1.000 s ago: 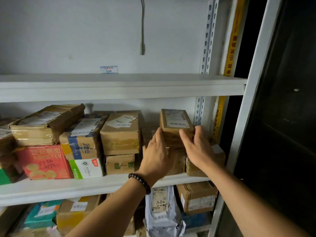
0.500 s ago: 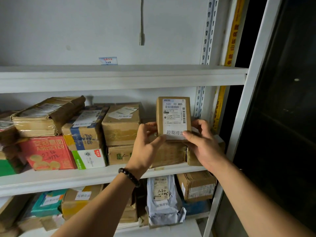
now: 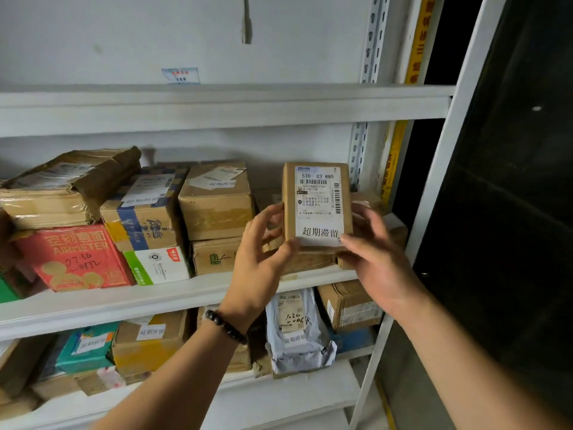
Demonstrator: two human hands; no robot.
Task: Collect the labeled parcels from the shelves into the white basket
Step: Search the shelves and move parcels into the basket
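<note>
**Cardboard, paper, tape and painted metal**

Matt brown cardboard on the small parcel (image 3: 317,204), plain and slightly rough, faced with a smooth white paper label (image 3: 319,231). Glossy clear tape across the cardboard box (image 3: 217,209), catching light. Crumpled brown paper under shiny, wrinkled tape on the flat bundle (image 3: 62,187). Printed red card with a faint sheen on the red box (image 3: 71,259). Soft grey plastic, creased and lightly glossy, on the mailer bag (image 3: 297,346). Smooth white painted metal on the shelves (image 3: 217,103) and the perforated upright (image 3: 370,38). Dark, polished round beads on the wrist bracelet (image 3: 226,327).
</note>
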